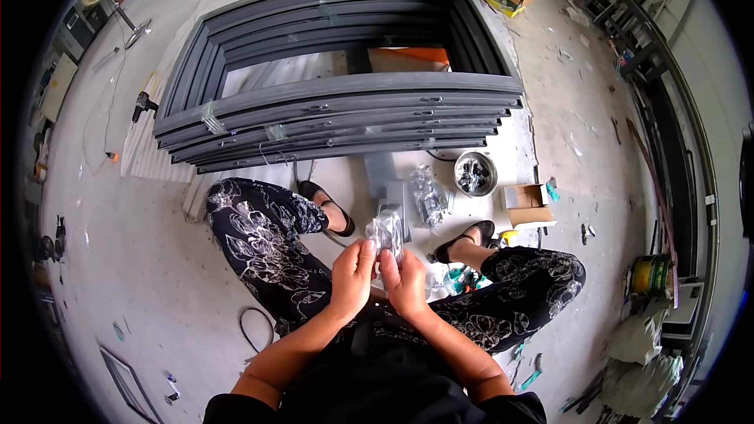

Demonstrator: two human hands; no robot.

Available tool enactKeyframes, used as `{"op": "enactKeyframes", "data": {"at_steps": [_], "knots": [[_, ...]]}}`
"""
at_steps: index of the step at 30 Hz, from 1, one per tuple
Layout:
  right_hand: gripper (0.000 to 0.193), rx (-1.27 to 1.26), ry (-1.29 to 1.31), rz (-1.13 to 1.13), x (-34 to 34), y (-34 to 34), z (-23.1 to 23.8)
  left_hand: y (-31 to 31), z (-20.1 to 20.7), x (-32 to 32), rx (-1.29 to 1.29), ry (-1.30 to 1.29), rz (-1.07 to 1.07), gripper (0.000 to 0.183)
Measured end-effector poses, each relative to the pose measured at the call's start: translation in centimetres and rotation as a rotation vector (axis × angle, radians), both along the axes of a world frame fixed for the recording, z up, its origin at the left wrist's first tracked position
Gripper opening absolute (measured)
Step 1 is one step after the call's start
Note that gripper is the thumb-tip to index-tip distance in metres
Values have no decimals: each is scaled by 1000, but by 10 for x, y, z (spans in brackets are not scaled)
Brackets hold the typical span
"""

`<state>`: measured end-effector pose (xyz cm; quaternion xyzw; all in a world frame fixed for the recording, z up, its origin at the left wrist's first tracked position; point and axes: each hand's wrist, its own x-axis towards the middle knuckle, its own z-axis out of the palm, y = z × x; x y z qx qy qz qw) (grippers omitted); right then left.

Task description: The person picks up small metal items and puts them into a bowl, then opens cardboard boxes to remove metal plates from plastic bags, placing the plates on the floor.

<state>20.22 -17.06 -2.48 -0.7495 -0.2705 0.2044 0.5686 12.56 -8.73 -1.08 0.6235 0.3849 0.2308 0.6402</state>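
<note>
A workshop is indicated by the stack of dark grey, rectangular frames (330, 114) laid at 12 o'clock. A black, pistol-shaped power drill (143, 105) is set down at 10 o'clock, and small dark parts (473, 176) are held in a round, silvery metal bowl (492, 184) toward 3 o'clock. The pale grey floor (110, 267) is littered with green plastic scraps (532, 378) toward 5 o'clock.

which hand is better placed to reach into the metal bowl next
Probably the right hand: the metal bowl lies to its right, nearer to it than to the left hand. Both hold the clear plastic bag, so the right would need to let go.
</note>
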Motion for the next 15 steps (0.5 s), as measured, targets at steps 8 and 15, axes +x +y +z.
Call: {"op": "enactKeyframes", "data": {"at_steps": [8, 15], "knots": [[17, -265, -547, 22, 46, -21, -22, 33, 12, -35, 705, 213, -222, 32], [16, -135, -547, 71, 44, -10, -21, 7, -8, -32, 464, 518, -922, 33]]}}
